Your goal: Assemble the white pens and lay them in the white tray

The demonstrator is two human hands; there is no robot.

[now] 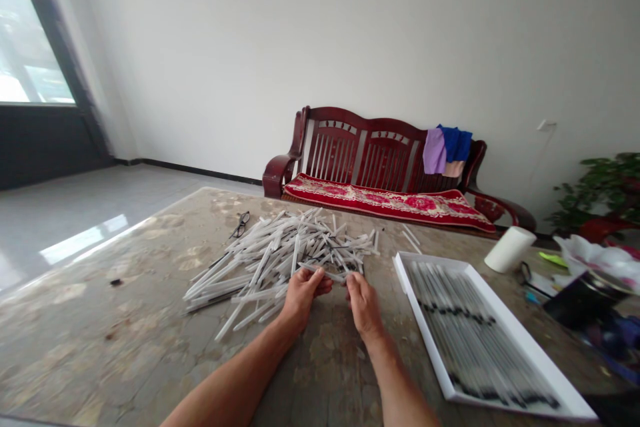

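Observation:
Between my two hands runs a slim translucent grey-white stick (331,275), held roughly level just in front of the pile. My left hand (306,293) pinches its left part between thumb and fingers. The fingertips of my right hand (363,300) are closed on its right end. Directly beyond them lies a loose heap of similar whitish sticks (270,253), some with dark parts, pointing many ways. To the right, a shallow white box (425,327) holds two rows of such sticks (480,347) with black ends, laid side by side.
The patterned table (165,360) also bears glasses (241,225), a white roll (509,249), a black cylindrical container (585,300) and a crumpled plastic bag (595,260). A dark red wooden bench (370,147) stands beyond the table.

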